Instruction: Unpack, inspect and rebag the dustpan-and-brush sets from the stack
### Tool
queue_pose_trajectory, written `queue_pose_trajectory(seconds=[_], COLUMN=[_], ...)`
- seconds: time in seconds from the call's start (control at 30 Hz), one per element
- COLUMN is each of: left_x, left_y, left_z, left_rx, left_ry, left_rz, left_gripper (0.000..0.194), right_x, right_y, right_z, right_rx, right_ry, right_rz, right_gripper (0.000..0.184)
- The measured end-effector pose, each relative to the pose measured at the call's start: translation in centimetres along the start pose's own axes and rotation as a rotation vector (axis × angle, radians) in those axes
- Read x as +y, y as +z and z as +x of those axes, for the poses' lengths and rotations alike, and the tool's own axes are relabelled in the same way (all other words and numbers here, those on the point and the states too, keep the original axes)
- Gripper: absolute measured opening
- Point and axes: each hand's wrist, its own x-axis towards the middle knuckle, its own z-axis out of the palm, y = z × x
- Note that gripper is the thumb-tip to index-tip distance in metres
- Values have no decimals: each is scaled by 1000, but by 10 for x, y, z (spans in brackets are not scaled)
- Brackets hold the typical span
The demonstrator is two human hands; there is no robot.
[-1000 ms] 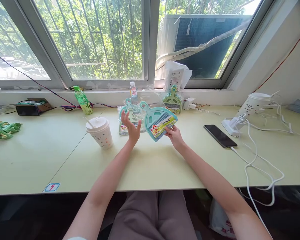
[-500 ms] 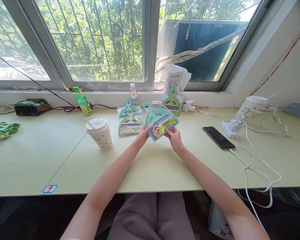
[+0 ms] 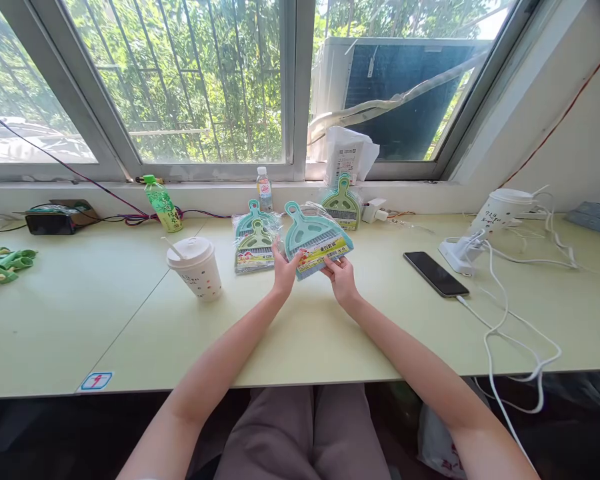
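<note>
I hold a teal mini dustpan-and-brush set (image 3: 314,239) with a yellow label above the pale green desk (image 3: 300,333). My left hand (image 3: 282,272) grips its lower left edge and my right hand (image 3: 338,277) grips its lower right edge, both closed on it. Just behind on the left lie packaged teal and green dustpan sets (image 3: 254,240) in clear wrap. Another green dustpan set (image 3: 341,201) leans near the window sill.
A lidded paper cup with a straw (image 3: 195,265) stands to the left. A black phone (image 3: 435,273) on a white cable lies to the right, by a white cup (image 3: 500,208). A green bottle (image 3: 162,203) and a small water bottle (image 3: 264,188) stand by the sill. Green clips (image 3: 3,259) lie far left.
My left hand, open and raised a second ago, came onto the teal set's left edge and closed. The set swung from tilted to nearly level and came slightly closer.
</note>
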Motion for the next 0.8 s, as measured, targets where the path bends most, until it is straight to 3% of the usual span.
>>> queue_pose_trajectory(seconds=[0.1, 0.27, 0.43, 0.5, 0.67, 0.8], left_x=[3, -3, -9, -8, -1, 4], left_y=[4, 10, 8, 8, 10, 11], left_z=[-6, -10, -6, -7, -13, -16], left_rx=[46, -107, -101, -101, -162, -174], left_ry=[20, 6, 47, 63, 108, 111], left_rz=[-36, -53, -15, -8, 61, 33], left_gripper=[83, 66, 69, 67, 64, 67], right_x=[0, -1, -4, -6, -9, -12], right_y=[1, -4, -12, -16, -30, -32], right_z=[-1, 5, 17, 22, 30, 30], right_rx=[-10, 5, -35, 7, 167, 114], right_ry=[-4, -1, 148, 178, 114, 59], right_rz=[12, 6, -6, 18, 38, 7], right_gripper=[41, 42, 32, 27, 24, 35])
